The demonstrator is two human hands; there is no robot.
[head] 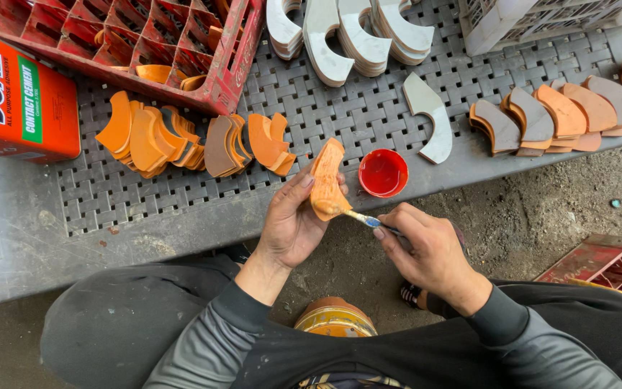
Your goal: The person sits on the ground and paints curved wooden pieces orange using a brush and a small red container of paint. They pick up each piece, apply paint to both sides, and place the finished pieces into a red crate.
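My left hand [289,223] holds a curved orange leather-like piece [325,180] upright, just in front of the grey lattice bench. My right hand [426,248] grips a small brush [360,217] whose tip touches the lower edge of that piece. A small red cup [383,173] stands on the bench edge just right of the piece. Piles of similar orange curved pieces [145,137] lie on the bench to the left.
A red plastic crate [131,43] sits at the back left, an orange can [16,94] at far left. White curved pieces [347,36] and brown-orange pieces [556,115] lie behind and right. A round tin [334,320] sits between my knees; another red crate [606,266] is on the ground.
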